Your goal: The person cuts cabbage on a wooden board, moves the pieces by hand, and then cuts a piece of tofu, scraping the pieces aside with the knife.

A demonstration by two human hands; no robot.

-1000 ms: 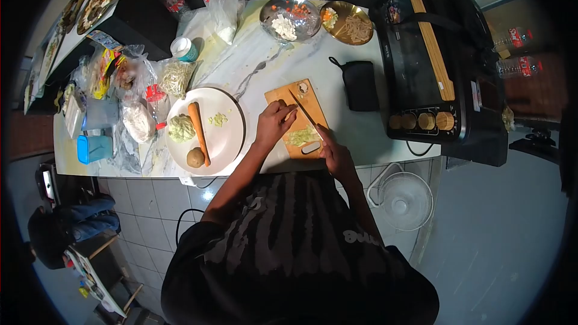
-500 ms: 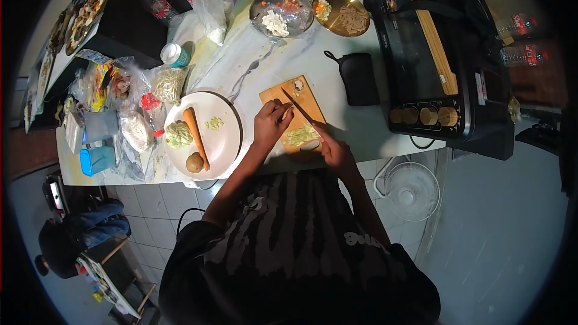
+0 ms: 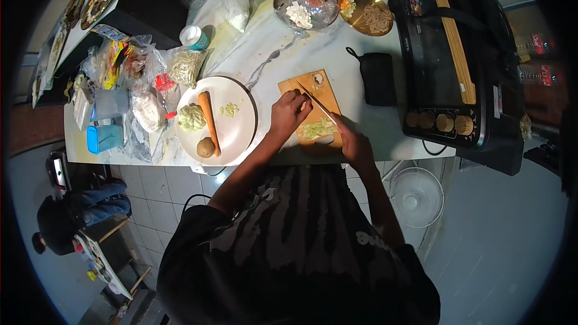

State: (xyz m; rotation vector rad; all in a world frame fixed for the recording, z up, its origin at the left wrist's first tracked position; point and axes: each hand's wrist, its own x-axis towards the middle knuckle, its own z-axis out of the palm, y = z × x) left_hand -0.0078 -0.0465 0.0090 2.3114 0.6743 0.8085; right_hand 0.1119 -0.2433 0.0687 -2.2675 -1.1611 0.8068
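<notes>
My right hand (image 3: 356, 146) grips the handle of a knife (image 3: 317, 99), whose blade slants up and left across the wooden cutting board (image 3: 330, 97). Beside the blade, my left hand (image 3: 291, 112) rests on the board's left side with fingers curled and pressed together; whatever they hold is hidden. Shredded pale green cabbage (image 3: 319, 128) lies on the board's near part. Toward the far edge is a small whitish piece (image 3: 318, 77), too small to name.
Left of the board, a white plate (image 3: 238, 135) bears a cabbage chunk (image 3: 191, 118), a carrot (image 3: 209, 121) and a round brown vegetable (image 3: 205, 147). Metal plates (image 3: 325, 15) with cut food stand behind. A black pouch (image 3: 377, 78) and an oven (image 3: 430, 66) are at right; bagged food (image 3: 185, 66) is left.
The whole view has shifted, so the table appears farther right and slightly higher. Both hands stay at the board with the knife. A small pale bit at my left fingertips no longer shows.
</notes>
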